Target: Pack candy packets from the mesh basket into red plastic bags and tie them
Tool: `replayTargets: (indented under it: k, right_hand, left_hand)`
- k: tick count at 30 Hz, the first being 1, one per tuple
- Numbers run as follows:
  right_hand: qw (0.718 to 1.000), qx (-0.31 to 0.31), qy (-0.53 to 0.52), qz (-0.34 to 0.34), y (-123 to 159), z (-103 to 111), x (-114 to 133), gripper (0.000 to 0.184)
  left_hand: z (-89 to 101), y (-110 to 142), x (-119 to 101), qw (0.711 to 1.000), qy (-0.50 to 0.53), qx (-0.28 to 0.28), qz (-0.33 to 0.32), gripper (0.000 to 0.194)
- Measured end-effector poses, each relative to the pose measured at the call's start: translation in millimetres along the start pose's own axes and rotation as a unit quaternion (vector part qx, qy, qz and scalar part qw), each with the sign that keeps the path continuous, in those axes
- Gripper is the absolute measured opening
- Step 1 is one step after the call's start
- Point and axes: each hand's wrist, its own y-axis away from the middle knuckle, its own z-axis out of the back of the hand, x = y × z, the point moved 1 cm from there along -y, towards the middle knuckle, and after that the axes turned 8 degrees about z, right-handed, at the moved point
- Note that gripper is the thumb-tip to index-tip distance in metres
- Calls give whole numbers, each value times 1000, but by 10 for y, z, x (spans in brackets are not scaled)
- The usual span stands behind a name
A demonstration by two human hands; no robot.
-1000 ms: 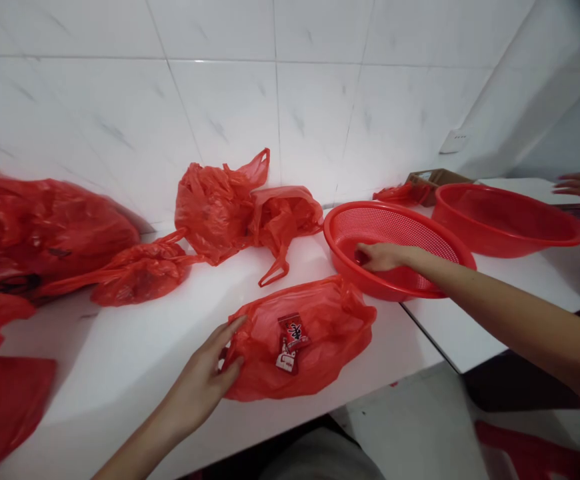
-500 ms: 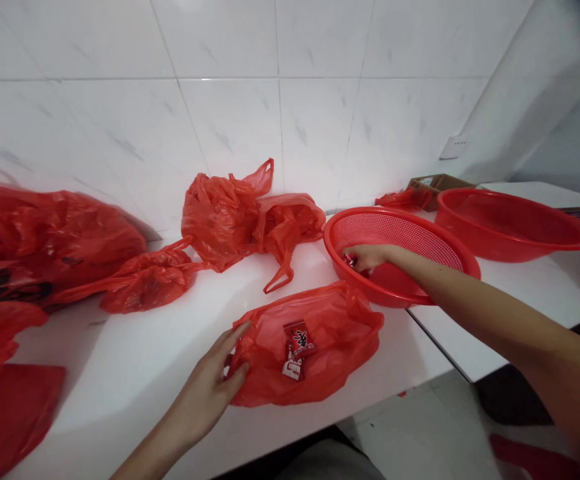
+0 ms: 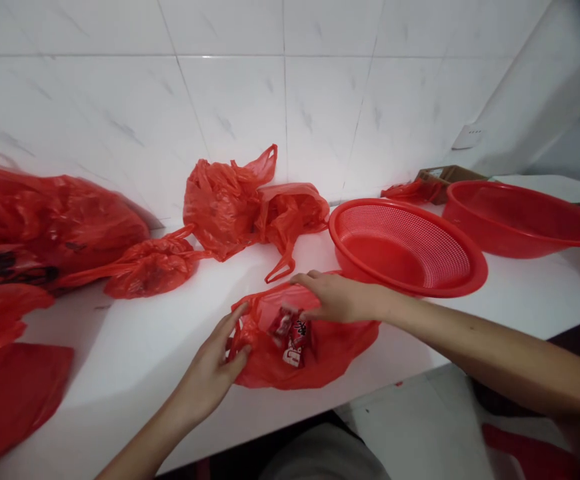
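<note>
Packets [image 3: 293, 357], glossy red, one blurred, show inside the thin, crinkled bag [image 3: 343, 357] near the front edge of the desk [image 3: 140, 347]. My left hand [image 3: 213, 370], half open, touches its rim; my right hand [image 3: 341, 298], loosely open above, hides its far side, its grip unclear. The perforated basket [image 3: 423, 233] flares beyond.

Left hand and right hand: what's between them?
Small red packets in the open bag, between left hand and right hand; the head view shows it.
</note>
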Motion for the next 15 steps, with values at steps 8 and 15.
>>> replayTargets:
  k: [8, 15]
  right_hand:
    - [916, -244, 256, -192, 778, 140, -369, 42]
    - [926, -221, 254, -170, 1163, -897, -355, 60]
  left_hand:
    - [55, 21, -29, 1000, -6, 2, 6, 63]
    - [9, -21, 44, 1000, -15, 18, 5, 62]
